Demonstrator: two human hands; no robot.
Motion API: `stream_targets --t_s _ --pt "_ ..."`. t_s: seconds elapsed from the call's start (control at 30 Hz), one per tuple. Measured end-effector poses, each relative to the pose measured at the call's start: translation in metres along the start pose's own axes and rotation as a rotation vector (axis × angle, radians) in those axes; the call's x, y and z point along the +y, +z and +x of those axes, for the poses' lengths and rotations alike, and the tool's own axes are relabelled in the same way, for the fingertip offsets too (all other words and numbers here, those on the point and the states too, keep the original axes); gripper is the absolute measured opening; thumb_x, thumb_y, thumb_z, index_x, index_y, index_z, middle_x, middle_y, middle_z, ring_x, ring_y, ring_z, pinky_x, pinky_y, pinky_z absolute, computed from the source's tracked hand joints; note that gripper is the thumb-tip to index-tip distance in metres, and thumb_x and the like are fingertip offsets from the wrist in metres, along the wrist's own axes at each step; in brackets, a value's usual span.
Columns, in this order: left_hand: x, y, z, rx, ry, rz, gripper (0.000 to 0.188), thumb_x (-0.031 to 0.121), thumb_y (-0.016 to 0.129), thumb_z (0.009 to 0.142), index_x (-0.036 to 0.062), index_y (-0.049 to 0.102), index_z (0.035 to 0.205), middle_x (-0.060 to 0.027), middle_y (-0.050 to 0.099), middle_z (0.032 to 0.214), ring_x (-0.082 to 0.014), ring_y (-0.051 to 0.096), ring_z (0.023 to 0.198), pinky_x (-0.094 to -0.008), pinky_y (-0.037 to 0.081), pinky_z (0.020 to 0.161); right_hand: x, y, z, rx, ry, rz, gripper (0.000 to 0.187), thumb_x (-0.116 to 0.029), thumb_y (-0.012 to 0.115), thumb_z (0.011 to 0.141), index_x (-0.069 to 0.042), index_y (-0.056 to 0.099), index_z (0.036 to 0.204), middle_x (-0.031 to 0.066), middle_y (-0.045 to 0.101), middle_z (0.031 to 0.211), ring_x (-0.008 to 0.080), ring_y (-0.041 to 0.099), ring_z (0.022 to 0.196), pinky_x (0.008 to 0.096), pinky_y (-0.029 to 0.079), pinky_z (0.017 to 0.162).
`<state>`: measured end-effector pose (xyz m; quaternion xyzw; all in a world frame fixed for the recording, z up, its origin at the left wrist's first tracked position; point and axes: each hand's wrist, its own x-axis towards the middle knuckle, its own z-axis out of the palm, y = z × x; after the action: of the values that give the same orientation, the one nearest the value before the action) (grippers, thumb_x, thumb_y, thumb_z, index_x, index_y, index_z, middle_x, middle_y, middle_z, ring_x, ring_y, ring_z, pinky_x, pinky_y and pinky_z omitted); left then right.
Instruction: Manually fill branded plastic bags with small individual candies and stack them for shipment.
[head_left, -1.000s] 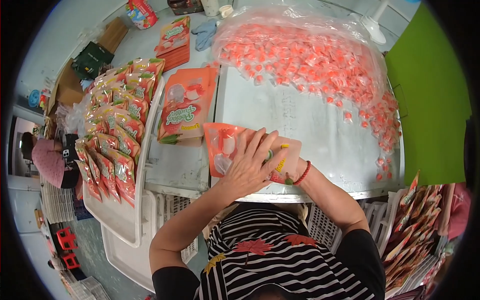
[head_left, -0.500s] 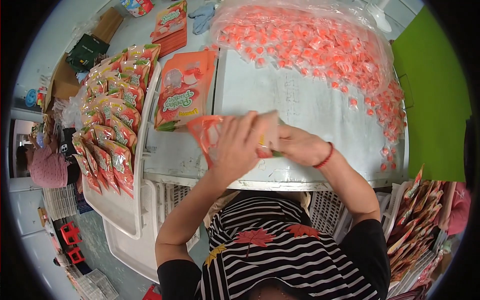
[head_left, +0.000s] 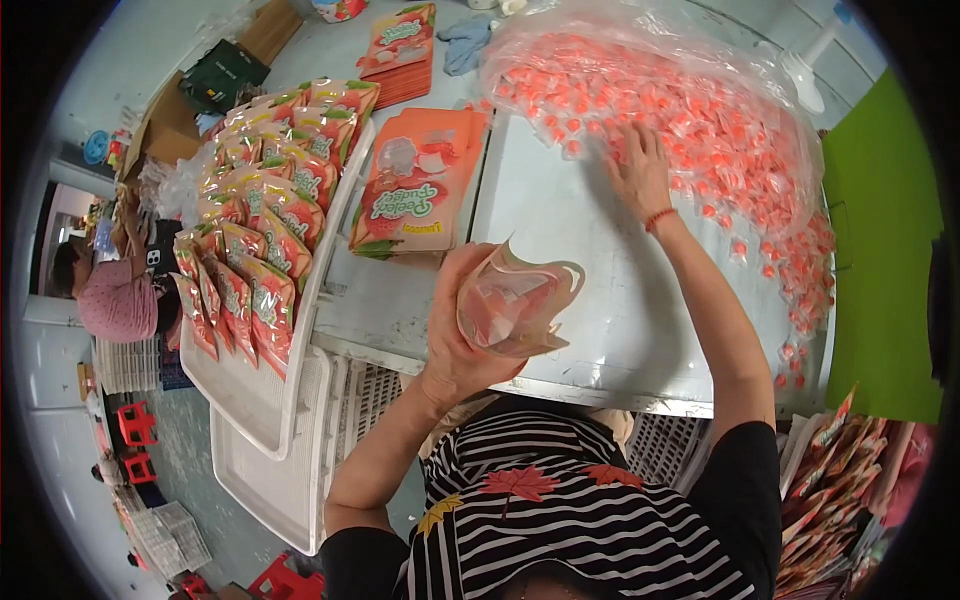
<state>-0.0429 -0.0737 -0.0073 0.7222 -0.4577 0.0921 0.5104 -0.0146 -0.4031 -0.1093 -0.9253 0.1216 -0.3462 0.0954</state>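
Observation:
My left hand (head_left: 450,340) is wrapped round an orange-pink printed pouch (head_left: 512,305), held near the table's front edge. The pouch's mouth gapes upward, and a shiny clear wrapper with something reddish shows inside. Farther off to the right, my right hand (head_left: 640,182) is stretched out at the near edge of a heap of small, clear-wrapped red candies (head_left: 705,120). Its fingers are extended and somewhat apart, with nothing visible in them. Left of the held pouch lies a stack of flat pouches (head_left: 415,190) on the white table (head_left: 560,220).
A white tray (head_left: 265,425) of filled pouches (head_left: 270,200) stands along the table's left side. Another stack of pouches (head_left: 400,50) and a blue cloth (head_left: 465,42) lie at the back. A green panel (head_left: 885,260) borders the right side. A person in pink (head_left: 118,300) is at far left.
My right hand has left the pouch and moved away to the candy heap. The pouch, still in my left hand, has been turned so its open mouth faces up. The view has shifted slightly.

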Motion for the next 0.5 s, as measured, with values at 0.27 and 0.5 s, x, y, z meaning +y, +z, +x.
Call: stream_targets --t_s 0.27,0.5 --pt "-0.001 -0.020 -0.027 0.017 -0.248 0.014 0.098 0.017 0.088 0.057 -0.0007 0.031 0.135 -0.0158 0.047 0.127 -0.0263 0.053 0.111 -0.0394 0.040 0.101 -0.022 0.030 0.029 -0.233 0.176 -0.246 0.055 -0.050 0.056 0.084 -0.017 0.051 0.129 0.0146 0.045 0.135 0.0387 0.034 0.129 0.0647 0.021 0.103" --pt "-0.007 -0.042 -0.053 0.166 -0.350 0.084 0.086 0.020 0.084 0.060 0.0018 0.039 0.132 -0.0139 0.046 0.130 -0.0293 0.043 0.123 -0.0396 0.029 0.108 -0.062 -0.013 -0.047 -0.323 -0.050 -0.149 0.047 -0.044 0.055 0.088 -0.021 0.053 0.128 0.0114 0.048 0.132 0.0336 0.035 0.130 0.0636 0.019 0.105"
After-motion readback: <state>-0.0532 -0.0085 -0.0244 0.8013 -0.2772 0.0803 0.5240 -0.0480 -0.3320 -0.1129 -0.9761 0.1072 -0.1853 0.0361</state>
